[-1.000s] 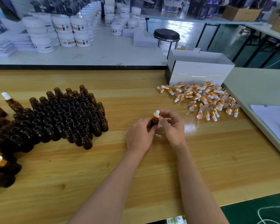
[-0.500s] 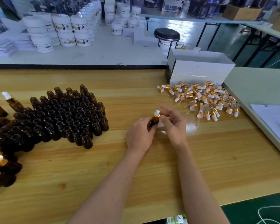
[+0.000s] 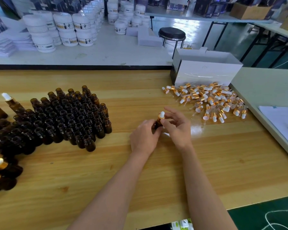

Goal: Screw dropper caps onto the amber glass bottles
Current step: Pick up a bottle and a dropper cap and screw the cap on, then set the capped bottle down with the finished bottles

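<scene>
Left hand (image 3: 144,136) grips amber bottle (image 3: 158,125), frame centre. Right hand (image 3: 179,128) half open: thumb and one fingertip pinch dropper cap (image 3: 161,115) on bottle neck, other fingers spread.

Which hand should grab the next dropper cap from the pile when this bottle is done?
Probably the right hand. The pile of dropper caps lies on its side, while the left hand grips the amber bottle and sits nearer the uncapped bottles.
</scene>
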